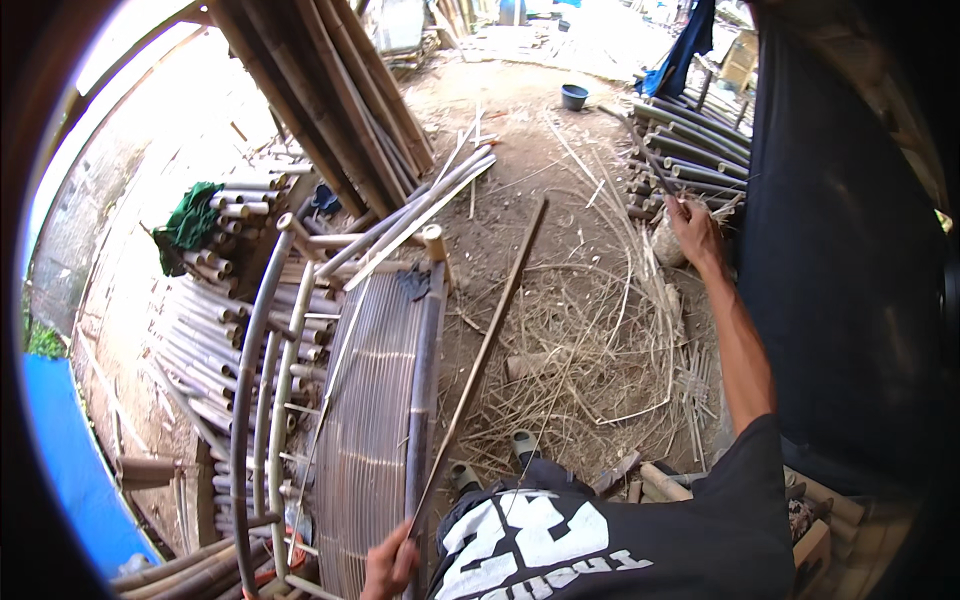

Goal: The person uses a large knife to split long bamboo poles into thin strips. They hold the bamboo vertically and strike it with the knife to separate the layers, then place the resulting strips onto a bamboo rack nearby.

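Low in the view my left hand (392,562) is closed round the lower end of a long, narrow bamboo strip (497,315). The strip slants up and away to the right, over the ground beside a bamboo bench (372,420). Off to the right, my right arm is stretched out. My right hand (695,235) grips a dark, slender, slightly curved tool (640,145), which looks like a long knife. It points up and to the left, in front of stacked bamboo poles (700,150). A short, pale bamboo-like block (668,243) stands just below that hand.
Bamboo shavings (590,340) litter the ground ahead of my feet. More cut poles (200,345) lie left of the bench, and thick poles (320,90) lean above them. A black sheet (835,250) hangs along the right. A dark bucket (574,96) stands farther off.
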`<state>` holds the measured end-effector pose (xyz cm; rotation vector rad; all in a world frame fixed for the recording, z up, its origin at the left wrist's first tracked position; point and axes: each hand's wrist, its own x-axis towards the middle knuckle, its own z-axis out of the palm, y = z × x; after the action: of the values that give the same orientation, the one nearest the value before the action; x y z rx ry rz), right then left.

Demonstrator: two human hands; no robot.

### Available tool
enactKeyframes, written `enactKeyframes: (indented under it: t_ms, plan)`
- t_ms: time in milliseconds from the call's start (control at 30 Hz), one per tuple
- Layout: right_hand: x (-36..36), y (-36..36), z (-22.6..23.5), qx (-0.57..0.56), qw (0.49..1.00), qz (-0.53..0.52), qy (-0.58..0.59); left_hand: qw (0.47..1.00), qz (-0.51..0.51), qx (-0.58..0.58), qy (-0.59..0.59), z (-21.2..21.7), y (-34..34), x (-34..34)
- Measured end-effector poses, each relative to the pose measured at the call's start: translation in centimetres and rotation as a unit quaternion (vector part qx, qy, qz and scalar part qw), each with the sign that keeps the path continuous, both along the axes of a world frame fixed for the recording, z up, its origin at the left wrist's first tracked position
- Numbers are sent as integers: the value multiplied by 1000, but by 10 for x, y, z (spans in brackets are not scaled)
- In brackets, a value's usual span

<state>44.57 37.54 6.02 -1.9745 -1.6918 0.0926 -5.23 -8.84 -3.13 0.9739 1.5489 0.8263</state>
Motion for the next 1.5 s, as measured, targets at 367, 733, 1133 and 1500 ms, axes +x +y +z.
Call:
enactKeyframes:
  t_ms: [367, 733, 1133, 1500]
  plan:
    - [-219, -176, -69, 204, 868, 451, 30, 966, 16, 39, -254, 64, 196, 82]
    - [-183, -142, -56, -20, 947, 296, 121, 968, -5, 36, -248, 77, 162, 99]
    - [-173, -156, -50, 134, 897, 418, 44, 966, -26, 59, -251, 71, 140, 101]
    - [-159, -134, -57, 281, 842, 459, -33, 970, -43, 43, -236, 63, 122, 92]
